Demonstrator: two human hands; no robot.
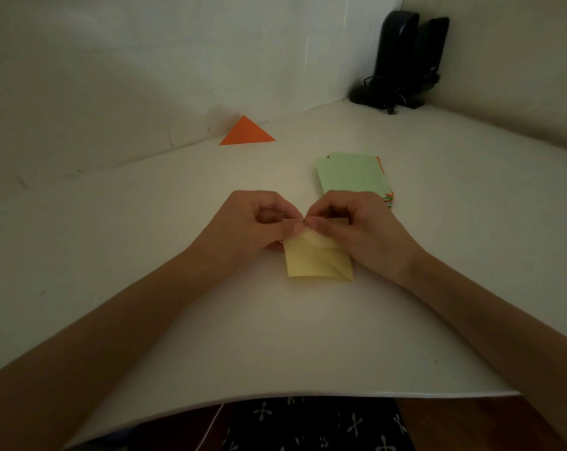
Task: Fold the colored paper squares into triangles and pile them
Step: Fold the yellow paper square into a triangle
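We have the yellow paper square (pixel 317 262) lying in the middle of the worktop (pixel 275 336), a little nearer the front edge than the back. Our left hand (pixel 259 222) and right hand (pixel 357 229) meet at its far edge, each with thumb and forefinger curled to pinch the sheet there. We judge this is to bring corners together before the crease is pressed. The near part of the sheet rests flat on the worktop, which keeps it from sliding while we line it up. How far the fold has gone we cannot tell, since our fingers hide the far edge.

The stack of unfolded squares (pixel 353 174), green on top with orange edges showing, sits just beyond our right hand, toward the right side and within easy reach for the next sheet. One finished orange triangle (pixel 247 133) lies at the back edge, left of centre, well apart from the stack; we take it as the start of the pile. Two black speakers (pixel 402 60) stand in the back right corner.
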